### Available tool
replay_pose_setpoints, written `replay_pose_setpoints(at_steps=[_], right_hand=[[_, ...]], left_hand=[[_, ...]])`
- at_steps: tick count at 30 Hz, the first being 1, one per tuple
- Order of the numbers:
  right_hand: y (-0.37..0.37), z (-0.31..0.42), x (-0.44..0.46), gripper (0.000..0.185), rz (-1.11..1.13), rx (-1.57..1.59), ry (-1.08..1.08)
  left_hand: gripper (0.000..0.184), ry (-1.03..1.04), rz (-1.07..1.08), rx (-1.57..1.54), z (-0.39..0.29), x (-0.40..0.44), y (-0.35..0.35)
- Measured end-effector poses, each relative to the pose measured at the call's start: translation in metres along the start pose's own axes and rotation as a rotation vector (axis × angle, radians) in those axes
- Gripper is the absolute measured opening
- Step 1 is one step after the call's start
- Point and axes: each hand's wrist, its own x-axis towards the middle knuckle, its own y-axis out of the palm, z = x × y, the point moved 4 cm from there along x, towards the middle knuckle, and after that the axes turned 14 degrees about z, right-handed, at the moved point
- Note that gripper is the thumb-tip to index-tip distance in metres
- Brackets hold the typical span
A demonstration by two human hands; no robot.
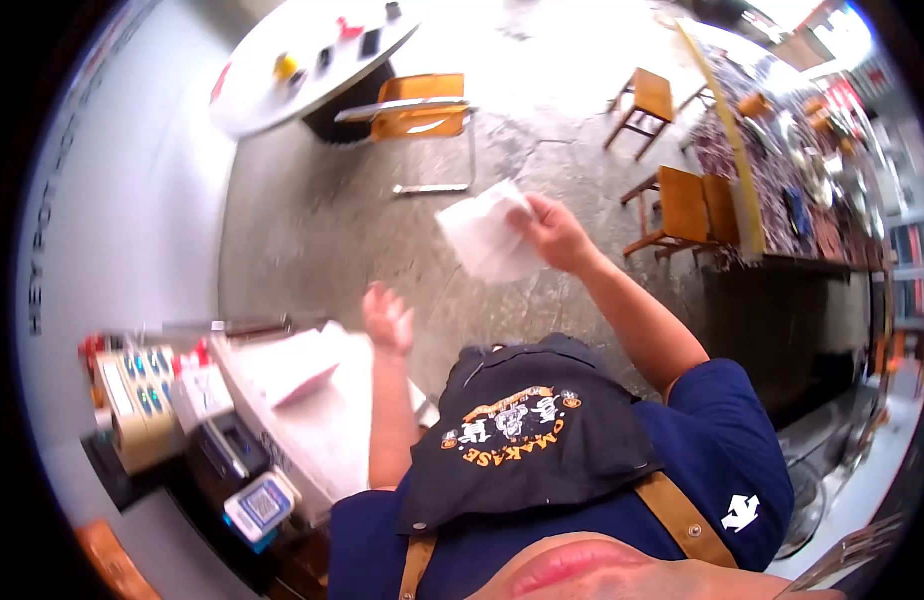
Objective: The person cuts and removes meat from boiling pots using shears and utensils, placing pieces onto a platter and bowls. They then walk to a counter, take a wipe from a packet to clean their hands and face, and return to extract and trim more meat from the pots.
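Held out in front of me, my right hand [557, 232] pinches a thin, creased white tissue [487, 235] by its right edge, and the tissue hangs over the floor. Lower and to the left, my left hand [389, 318] is raised with its fingers loosely apart and a little blurred. Nothing shows in it. Close to that forearm lies a white counter top [342, 420] with a folded pale sheet [304, 368] on it. I wear a black apron [522, 430] with brown straps over a dark blue shirt.
At the left stand a beige device with lit buttons [137, 395] and a QR code stand [262, 507]. A round white table [282, 30] and an orange chair [417, 105] are ahead. Wooden stools [642, 100] and a long cluttered table [752, 190] line the right.
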Motion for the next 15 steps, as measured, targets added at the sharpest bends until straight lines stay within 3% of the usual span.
replay_pose_setpoints(at_steps=[1,2,3,7,9,10,14,15], right_hand=[[-0.004,0.028,-0.027,0.019,0.046,-0.048,-0.078],[-0.010,0.059,-0.056,0.018,0.096,-0.104,-0.145],[-0.022,0.086,-0.087,0.018,0.048,-0.121,-0.152],[-0.077,0.195,-0.238,0.014,-0.353,-0.222,-0.434],[-0.072,0.235,-0.317,0.020,-0.581,-0.245,-0.650],[-0.072,0.232,-0.348,0.020,-0.651,-0.257,-0.622],[-0.076,0.250,-0.429,0.035,-0.456,-0.578,-1.002],[-0.074,0.256,-0.444,0.040,-0.388,-0.667,-1.102]], left_hand=[[0.082,-0.038,0.512,0.047,0.017,-0.022,0.104],[0.094,0.018,0.825,0.055,0.030,-0.039,0.182],[0.085,-0.012,1.022,0.056,0.031,-0.070,0.255],[0.069,-0.076,1.235,0.298,0.047,-0.148,0.383],[0.028,0.025,1.109,0.176,0.044,-0.210,0.427],[0.028,-0.046,1.139,0.172,0.053,-0.232,0.453],[0.052,0.067,2.471,0.060,0.066,-0.340,0.560],[0.048,0.177,2.125,-0.139,0.094,-0.370,0.570]])
